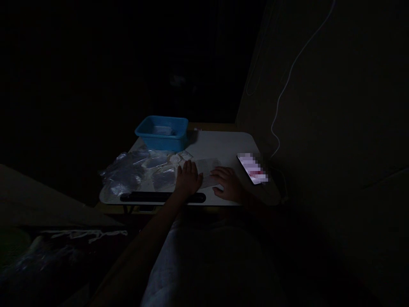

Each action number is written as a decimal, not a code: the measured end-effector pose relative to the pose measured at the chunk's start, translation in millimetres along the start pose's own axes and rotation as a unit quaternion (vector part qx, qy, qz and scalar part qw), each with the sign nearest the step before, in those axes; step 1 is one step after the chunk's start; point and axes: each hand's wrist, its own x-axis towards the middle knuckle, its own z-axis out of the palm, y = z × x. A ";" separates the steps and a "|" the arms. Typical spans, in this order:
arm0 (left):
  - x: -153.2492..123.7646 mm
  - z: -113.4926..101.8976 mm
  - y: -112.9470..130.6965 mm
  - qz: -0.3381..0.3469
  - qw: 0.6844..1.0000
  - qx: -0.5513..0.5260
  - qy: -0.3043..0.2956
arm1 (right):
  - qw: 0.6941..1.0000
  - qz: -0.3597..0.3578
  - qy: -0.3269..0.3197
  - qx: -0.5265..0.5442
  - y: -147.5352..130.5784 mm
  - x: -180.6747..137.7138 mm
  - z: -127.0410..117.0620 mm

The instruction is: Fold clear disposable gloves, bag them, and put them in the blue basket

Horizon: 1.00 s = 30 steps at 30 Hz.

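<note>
My left hand (188, 179) lies flat with its fingers stretched forward, on the left edge of a thin translucent sheet (207, 168), perhaps a plastic bag. Over the right part of that sheet rests my right hand (228, 183), fingers spread and slightly bent, pointing left. Neither hand grips anything that I can see. Left of my left hand lie flat clear plastic packets (164, 177) and a crumpled heap of clear plastic (124, 172). The dim light hides finer detail.
A blue plastic basin (162, 138) with pale contents stands at the back left of the white folding table (220, 143). A lit phone (252, 168) lies at the right. Along the front edge runs a black slot (162, 197). A white cable (289, 76) hangs by the right wall.
</note>
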 end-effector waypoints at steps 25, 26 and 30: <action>-17.3 -10.6 -20.3 0.232 0.935 -0.231 0.133 | 0.991 0.035 -0.073 -0.110 -3.2 1.6 -17.0; -18.5 -11.6 -18.7 0.243 0.934 -0.224 0.135 | 0.991 0.042 -0.069 -0.108 -2.2 2.4 -18.8; -17.1 -8.2 -15.9 0.236 0.939 -0.202 0.147 | 0.992 0.056 -0.064 -0.097 -4.0 4.9 -25.2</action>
